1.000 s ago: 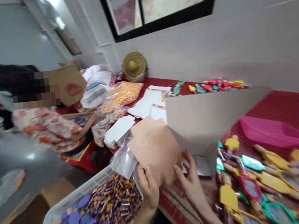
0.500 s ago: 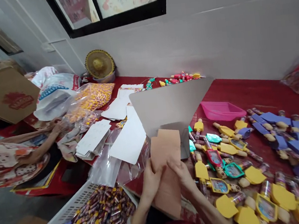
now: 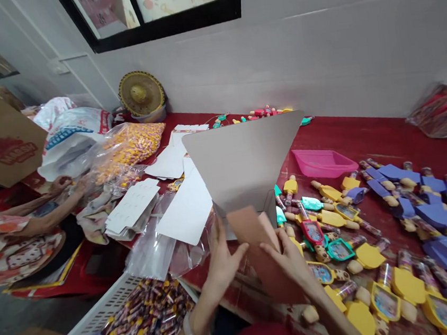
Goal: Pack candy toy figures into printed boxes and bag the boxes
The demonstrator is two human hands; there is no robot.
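Note:
In the head view, my right hand [image 3: 287, 259] grips a folded piece of brown cardboard [image 3: 262, 256], which slants across in front of me. My left hand [image 3: 221, 261] is open, fingers stretched toward the lower edge of a grey-white box and the thumb apart, close to the cardboard's left side. Behind both hands stands the open box [image 3: 243, 165] with its large lid flap raised. The cardboard and my hands hide part of the box's inside.
Yellow popsicle-shaped toys [image 3: 409, 286] and purple ones [image 3: 438, 217] cover the table's right side, by a pink tray [image 3: 324, 162]. White cards [image 3: 134, 206] lie left. A crate [image 3: 91, 320] holds small tubes. A co-worker's arms [image 3: 49, 218] reach toward a bag of yellow pieces [image 3: 137, 144].
The brown cardboard has turned and tilted rightward with my right hand. My left hand has let go of it and opened, moving to the box's left front.

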